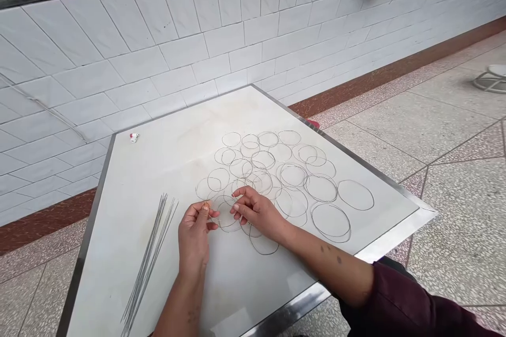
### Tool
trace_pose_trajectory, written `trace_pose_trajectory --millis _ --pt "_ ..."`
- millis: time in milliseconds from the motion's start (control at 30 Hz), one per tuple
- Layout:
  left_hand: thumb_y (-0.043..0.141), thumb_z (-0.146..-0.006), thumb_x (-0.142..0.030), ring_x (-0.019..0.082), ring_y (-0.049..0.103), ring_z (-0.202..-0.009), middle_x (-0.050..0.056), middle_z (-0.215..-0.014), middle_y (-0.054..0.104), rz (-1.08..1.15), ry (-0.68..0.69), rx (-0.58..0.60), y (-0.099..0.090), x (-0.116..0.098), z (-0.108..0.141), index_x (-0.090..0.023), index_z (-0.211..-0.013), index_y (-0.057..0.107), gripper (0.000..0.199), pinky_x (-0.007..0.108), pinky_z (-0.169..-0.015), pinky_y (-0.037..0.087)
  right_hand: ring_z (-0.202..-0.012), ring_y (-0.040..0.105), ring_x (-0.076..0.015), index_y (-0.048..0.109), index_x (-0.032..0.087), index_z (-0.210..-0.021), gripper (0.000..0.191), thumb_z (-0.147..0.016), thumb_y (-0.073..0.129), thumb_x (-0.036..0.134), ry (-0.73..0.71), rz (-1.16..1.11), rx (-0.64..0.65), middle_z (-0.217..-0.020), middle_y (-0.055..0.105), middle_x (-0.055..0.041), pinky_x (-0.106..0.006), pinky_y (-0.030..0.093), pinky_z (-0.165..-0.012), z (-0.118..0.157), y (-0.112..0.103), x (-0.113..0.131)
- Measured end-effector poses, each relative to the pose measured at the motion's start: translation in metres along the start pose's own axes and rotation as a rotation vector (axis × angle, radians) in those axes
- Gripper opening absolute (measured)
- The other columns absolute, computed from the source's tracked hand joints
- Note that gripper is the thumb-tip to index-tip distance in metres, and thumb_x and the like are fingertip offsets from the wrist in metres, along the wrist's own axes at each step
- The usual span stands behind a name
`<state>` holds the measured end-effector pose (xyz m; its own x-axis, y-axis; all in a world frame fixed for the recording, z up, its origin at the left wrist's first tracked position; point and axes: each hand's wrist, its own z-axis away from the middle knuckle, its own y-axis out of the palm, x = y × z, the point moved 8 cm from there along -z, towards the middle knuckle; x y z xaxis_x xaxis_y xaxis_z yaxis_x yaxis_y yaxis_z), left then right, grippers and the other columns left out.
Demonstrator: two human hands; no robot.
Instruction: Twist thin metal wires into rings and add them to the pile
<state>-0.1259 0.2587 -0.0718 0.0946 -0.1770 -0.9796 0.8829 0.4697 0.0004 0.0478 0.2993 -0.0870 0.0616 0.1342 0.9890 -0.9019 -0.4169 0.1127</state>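
Thin grey wire loop [229, 231] between the hands, over the white metal-edged table [158, 168]; left hand [193, 229] apparently pinching it; right hand [259, 210] grip unclear; light fingertip pressure should avoid kinks.

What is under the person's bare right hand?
Thin, round, dark wire rings show around the right hand, several overlapping, on the flat white table with metal edging. Whatever the palm and fingers cover cannot be seen.
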Motion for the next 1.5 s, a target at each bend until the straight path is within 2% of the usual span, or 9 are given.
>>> trace_pose_trajectory --millis 167,333,500,633,833,1033,1267,1400,1500 --pt "0.072 -0.075 -0.037 0.020 0.065 -0.075 0.009 -0.095 0.071 -0.204 0.059 -0.079 -0.017 -0.015 -0.016 -0.019 -0.090 0.077 0.024 0.032 -0.063 0.051 -0.075 0.066 -0.0153 0.056 0.025 -0.114 0.026 -0.091 0.061 0.036 -0.003 -0.019 0.017 -0.095 0.070 -0.0018 -0.034 0.054 -0.074 -0.003 0.000 -0.005" --pt "0.068 -0.073 -0.035 0.021 0.065 -0.075 0.008 -0.089 0.071 -0.346 0.094 -0.080 -0.023 -0.016 -0.026 -0.020 -0.093 0.077 0.026 0.032 -0.061 0.051 -0.071 0.064 -0.0136 0.058 0.024 -0.110 0.021 -0.091 0.059 0.034 -0.013 -0.010 0.023 -0.094 0.070 -0.0018 -0.033 0.054 -0.072 -0.001 -0.002 -0.001" --pt "0.064 -0.075 -0.035 0.020 0.061 -0.071 0.001 -0.074 0.064 -0.491 0.142 -0.113 -0.029 -0.013 -0.036 -0.021 -0.105 0.071 0.035 0.032 -0.064 0.047 -0.075 0.064 -0.0143 0.061 0.024 -0.106 0.018 -0.089 0.061 0.032 -0.023 -0.017 0.000 -0.095 0.070 -0.0020 -0.031 0.053 -0.069 0.000 -0.005 0.004" --pt "0.062 -0.077 -0.034 0.022 0.060 -0.069 -0.001 -0.071 0.062 -0.638 0.174 -0.114 -0.029 -0.013 -0.042 -0.025 -0.108 0.068 0.033 0.034 -0.067 0.044 -0.078 0.065 -0.0147 0.061 0.024 -0.105 0.016 -0.090 0.059 0.030 -0.026 0.002 -0.012 -0.096 0.070 -0.0021 -0.029 0.053 -0.066 0.000 -0.006 0.007" --pt "0.059 -0.080 -0.029 0.027 0.062 -0.076 0.003 -0.079 0.067 -0.818 0.236 -0.114 -0.019 -0.020 -0.041 -0.027 -0.111 0.067 0.031 0.035 -0.066 0.041 -0.078 0.066 -0.0152 0.062 0.024 -0.103 0.016 -0.089 0.060 0.030 -0.025 0.017 -0.027 -0.095 0.071 -0.0019 -0.029 0.052 -0.065 0.001 -0.006 0.012" --pt "0.059 -0.081 -0.024 0.027 0.060 -0.079 0.006 -0.089 0.066 -0.899 0.322 -0.118 -0.011 -0.025 -0.037 -0.028 -0.109 0.068 0.029 0.033 -0.063 0.040 -0.077 0.066 -0.0150 0.062 0.025 -0.103 0.015 -0.089 0.060 0.030 -0.024 0.024 -0.028 -0.095 0.071 -0.0017 -0.029 0.051 -0.065 0.002 -0.006 0.012" --pt "0.059 -0.082 -0.026 0.026 0.059 -0.075 0.006 -0.091 0.064 -0.929 0.340 -0.095 -0.010 -0.023 -0.039 -0.027 -0.110 0.068 0.029 0.033 -0.060 0.039 -0.079 0.066 -0.0150 0.062 0.024 -0.104 0.014 -0.090 0.058 0.029 -0.017 0.030 -0.014 -0.097 0.071 -0.0017 -0.029 0.051 -0.067 0.002 -0.006 0.009" --pt "0.055 -0.086 -0.028 0.028 0.061 -0.083 0.009 -0.095 0.065 -0.919 0.332 -0.086 -0.011 -0.024 -0.038 -0.025 -0.113 0.068 0.031 0.035 -0.064 0.042 -0.079 0.066 -0.0151 0.062 0.025 -0.103 0.014 -0.091 0.058 0.029 -0.015 0.025 -0.012 -0.097 0.071 -0.0017 -0.029 0.051 -0.067 0.002 -0.006 0.009" --pt "0.048 -0.090 -0.027 0.031 0.062 -0.094 0.011 -0.101 0.068 -0.888 0.317 -0.086 -0.014 -0.025 -0.038 -0.022 -0.118 0.066 0.034 0.039 -0.074 0.044 -0.079 0.066 -0.0150 0.062 0.025 -0.102 0.013 -0.090 0.059 0.029 -0.013 0.021 -0.017 -0.096 0.071 -0.0015 -0.029 0.051 -0.067 0.002 -0.007 0.010"
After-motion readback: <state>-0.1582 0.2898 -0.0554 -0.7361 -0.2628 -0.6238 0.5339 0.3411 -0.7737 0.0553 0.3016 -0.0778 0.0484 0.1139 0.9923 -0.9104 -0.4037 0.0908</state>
